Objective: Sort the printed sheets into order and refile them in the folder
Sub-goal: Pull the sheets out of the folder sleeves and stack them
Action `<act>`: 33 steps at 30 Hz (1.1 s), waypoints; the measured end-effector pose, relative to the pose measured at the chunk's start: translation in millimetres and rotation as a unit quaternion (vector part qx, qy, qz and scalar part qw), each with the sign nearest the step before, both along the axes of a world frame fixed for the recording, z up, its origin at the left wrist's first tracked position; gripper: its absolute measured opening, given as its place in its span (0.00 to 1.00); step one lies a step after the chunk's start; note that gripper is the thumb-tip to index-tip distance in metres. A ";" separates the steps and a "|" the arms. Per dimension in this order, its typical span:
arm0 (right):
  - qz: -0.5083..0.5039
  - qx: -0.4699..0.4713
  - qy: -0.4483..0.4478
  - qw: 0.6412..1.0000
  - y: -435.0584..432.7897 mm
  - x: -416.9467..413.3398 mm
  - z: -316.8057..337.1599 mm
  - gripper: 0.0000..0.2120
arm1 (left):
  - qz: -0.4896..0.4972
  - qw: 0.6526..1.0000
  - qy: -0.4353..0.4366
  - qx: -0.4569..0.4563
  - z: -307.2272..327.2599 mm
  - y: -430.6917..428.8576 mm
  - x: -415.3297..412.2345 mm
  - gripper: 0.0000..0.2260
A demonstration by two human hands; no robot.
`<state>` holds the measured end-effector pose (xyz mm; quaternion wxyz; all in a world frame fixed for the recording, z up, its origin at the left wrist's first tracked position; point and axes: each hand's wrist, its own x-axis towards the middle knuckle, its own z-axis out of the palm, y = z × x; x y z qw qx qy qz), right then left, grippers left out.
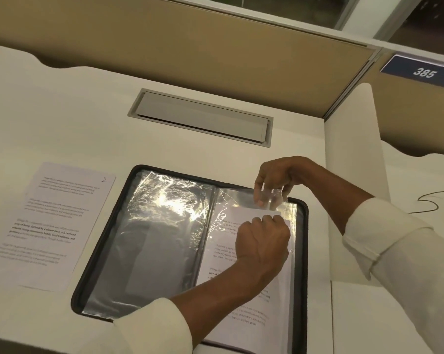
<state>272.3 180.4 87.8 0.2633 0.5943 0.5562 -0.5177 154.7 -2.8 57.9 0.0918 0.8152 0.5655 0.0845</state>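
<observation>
Lying open at the front of the white desk (241,154), the folder (303,251) has bare desktop behind it up to a closed grey hatch (200,118). A white divider (351,175) stands close on its right. A loose sheet (57,221) marked 2 lies flat just beside the folder's left edge. The left sleeve (159,226) is shiny and crinkled, with grey showing through. The right hand (274,180) pinches the top edge of the right sleeve (243,198). The left hand (263,238), fingers curled, grips a printed sheet (226,254) lying partly under that film. The sheet is white, with short paragraphs and one bold block. A thin cable (432,200) lies at far right.
</observation>
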 end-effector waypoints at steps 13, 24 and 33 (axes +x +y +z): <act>0.036 -0.067 -0.057 0.995 2.1 -27.0 -17.5 0.23 | 0.003 0.999 0.020 0.030 -6.0 -2.6 -1.3 0.21; 0.009 0.104 0.014 0.994 20.2 6.4 -35.0 0.08 | 0.023 0.998 0.003 0.059 -21.9 -12.4 -8.5 0.26; 0.059 0.294 -0.063 0.952 45.2 38.1 -56.7 0.09 | -0.060 0.998 0.005 -0.009 -77.6 -40.8 -62.1 0.44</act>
